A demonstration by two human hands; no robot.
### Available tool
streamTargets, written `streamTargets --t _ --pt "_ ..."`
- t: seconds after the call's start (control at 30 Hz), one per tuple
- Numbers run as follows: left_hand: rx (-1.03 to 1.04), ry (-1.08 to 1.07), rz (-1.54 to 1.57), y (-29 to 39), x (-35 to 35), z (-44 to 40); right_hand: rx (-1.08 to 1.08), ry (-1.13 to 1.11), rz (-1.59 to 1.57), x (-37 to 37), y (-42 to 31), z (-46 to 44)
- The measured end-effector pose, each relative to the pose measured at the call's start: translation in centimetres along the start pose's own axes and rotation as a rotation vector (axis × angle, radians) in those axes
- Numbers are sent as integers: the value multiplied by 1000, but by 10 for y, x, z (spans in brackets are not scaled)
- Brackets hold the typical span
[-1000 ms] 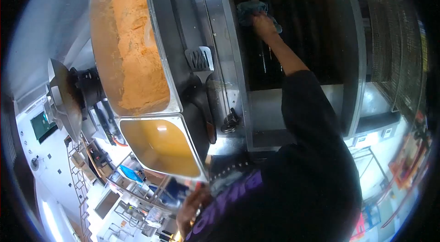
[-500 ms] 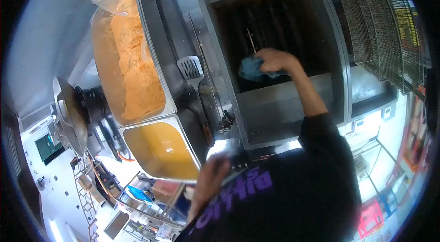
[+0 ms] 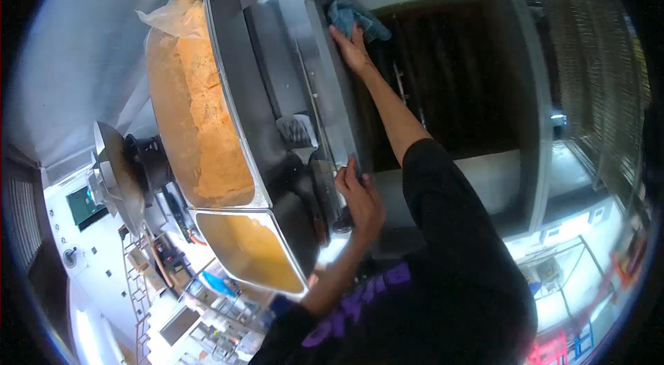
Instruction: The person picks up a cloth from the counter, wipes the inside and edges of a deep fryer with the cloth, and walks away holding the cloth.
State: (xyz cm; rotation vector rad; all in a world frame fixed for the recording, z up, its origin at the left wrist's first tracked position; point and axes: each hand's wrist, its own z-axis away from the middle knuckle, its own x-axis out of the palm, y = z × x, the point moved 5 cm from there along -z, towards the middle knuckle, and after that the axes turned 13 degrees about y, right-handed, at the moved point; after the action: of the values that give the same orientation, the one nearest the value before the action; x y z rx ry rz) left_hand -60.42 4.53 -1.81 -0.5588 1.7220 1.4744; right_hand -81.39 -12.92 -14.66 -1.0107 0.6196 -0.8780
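My right hand [image 3: 354, 50] presses a blue cloth [image 3: 356, 18] against the far left corner of a dark metal vat, like a deep fryer [image 3: 415, 178]. Its fingers are on the cloth, partly hidden by it. Dark, deep contents fill the vat, with a thin metal rod [image 3: 400, 81] showing inside. My left hand [image 3: 363, 204] is at the near left rim of the vat, fingers stretched out and apart, apparently touching the metal. A slotted spatula [image 3: 296, 131] lies on the ledge just left of it.
On the left stand a deep metal tub of orange-tan powder [image 3: 207, 123] with a plastic bag at its far end, and a smaller tub of yellowish liquid [image 3: 252, 251]. Wire fryer baskets [image 3: 588, 75] hang on the right. Shelves and kitchen items lie beyond at lower left.
My right hand has carried the cloth from the middle of the vat to its far left corner. My left hand has moved up and right, from beside the smaller tub to the vat's rim.
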Motion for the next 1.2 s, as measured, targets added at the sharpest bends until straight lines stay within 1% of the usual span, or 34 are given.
streamTargets --t 0.03,0.1,0.13,0.2,0.23,0.27,0.33,0.37,0.4,0.5,0.57,0.67,0.7,0.77,0.83,0.9,0.97,1.03,1.1,1.13,1.2 --pt "-28 0 0 -5 -5 3 38 -18 -6 4 1 5" --pt "-52 -5 -10 -5 -11 4 -40 -35 65 -3 -5 7" --pt "-37 -10 18 -1 -7 2 -29 -42 82 -12 -11 4" --pt "-23 -8 32 0 -6 2 -166 -148 244 -21 -24 8" --pt "-1 12 35 -1 -6 1 -160 -79 316 -18 -13 2" --pt "23 36 38 -2 -8 2 -159 -74 313 -19 0 3" --pt "35 38 51 -3 -9 1 9 -172 201 -27 6 17" --pt "35 37 66 -4 -7 1 1 -158 199 -34 10 24" --pt "42 32 75 -4 -6 0 40 -169 228 -38 26 34" --pt "-20 25 91 -7 -7 3 129 -161 269 -55 44 73" --pt "3 43 98 -4 -8 1 161 -131 272 -67 46 100" --pt "5 63 203 -10 -6 2 331 -133 339 -87 46 146" --pt "13 59 210 -13 -4 2 327 -123 337 -94 45 157" --pt "64 61 262 -16 -4 4 469 -307 261 -101 48 184" --pt "78 57 267 -10 -6 4 472 -281 271 -109 39 192" --pt "95 55 260 -7 -8 2 478 -264 271 -110 24 192" --pt "38 52 234 -9 -8 3 345 -199 42 -103 -4 181" --pt "52 56 223 -3 -10 3 143 -108 73 -83 4 145" --pt "70 53 209 -4 -11 2 71 -116 137 -61 27 99" --pt "49 48 205 -7 -9 2 81 -118 140 -52 39 85" --pt "22 43 198 -13 -7 1 282 -111 72 -41 63 72"
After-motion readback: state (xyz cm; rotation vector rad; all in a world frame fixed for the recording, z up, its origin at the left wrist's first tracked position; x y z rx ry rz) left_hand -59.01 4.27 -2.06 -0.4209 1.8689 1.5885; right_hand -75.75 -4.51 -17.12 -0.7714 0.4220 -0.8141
